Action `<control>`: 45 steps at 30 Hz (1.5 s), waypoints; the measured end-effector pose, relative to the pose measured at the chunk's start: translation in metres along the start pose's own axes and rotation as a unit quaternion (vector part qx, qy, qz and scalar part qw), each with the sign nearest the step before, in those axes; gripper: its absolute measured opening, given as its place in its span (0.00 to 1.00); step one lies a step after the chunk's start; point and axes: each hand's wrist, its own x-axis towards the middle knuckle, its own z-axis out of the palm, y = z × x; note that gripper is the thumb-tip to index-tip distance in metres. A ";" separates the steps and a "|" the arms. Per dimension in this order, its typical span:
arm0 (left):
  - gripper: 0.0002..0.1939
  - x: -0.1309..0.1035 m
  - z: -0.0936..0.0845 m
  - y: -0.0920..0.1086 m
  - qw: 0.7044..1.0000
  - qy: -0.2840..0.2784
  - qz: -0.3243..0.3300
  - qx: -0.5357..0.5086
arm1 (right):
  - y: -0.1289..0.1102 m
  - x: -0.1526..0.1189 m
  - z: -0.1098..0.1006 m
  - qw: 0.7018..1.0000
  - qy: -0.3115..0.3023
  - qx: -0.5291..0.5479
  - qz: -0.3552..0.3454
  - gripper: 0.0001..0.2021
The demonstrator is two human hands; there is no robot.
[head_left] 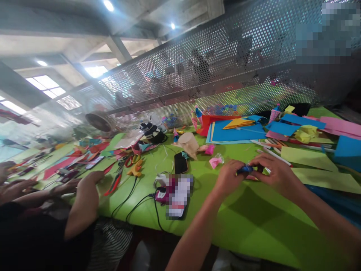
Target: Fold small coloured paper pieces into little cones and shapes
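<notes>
Above the green table [234, 218], my left hand [229, 176] and my right hand [272, 171] come together around a small blue piece [244, 169]. Fingers of both hands pinch it, one hand at each end. It looks like folded or rolled paper, but the fingers hide part of it. Something pinkish shows just beneath it. Left of my left hand lies a crumpled pink piece [216, 162] with clear film at its edge. Pale yellow paper strips [308, 159] and several pens [273, 155] lie beside my right hand.
Blue paper sheets [239, 131] are stacked behind my hands. A dark phone [181, 163], a second phone [180, 197] and cables lie left. A beige roll [188, 142] stands at centre. Further left are red-handled pliers [115, 183] and a co-worker's arm [86, 199]. Perforated panel [197, 71] behind.
</notes>
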 end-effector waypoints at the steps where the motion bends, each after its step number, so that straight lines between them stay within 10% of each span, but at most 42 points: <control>1: 0.04 0.000 -0.001 0.002 1.000 -0.009 0.004 -0.001 | 0.001 -0.001 0.000 1.000 0.009 -0.006 -0.001 0.09; 45: 0.12 0.002 0.004 0.006 0.993 -0.025 -0.059 -0.102 | 0.000 -0.005 0.008 0.983 0.033 0.127 0.128 0.07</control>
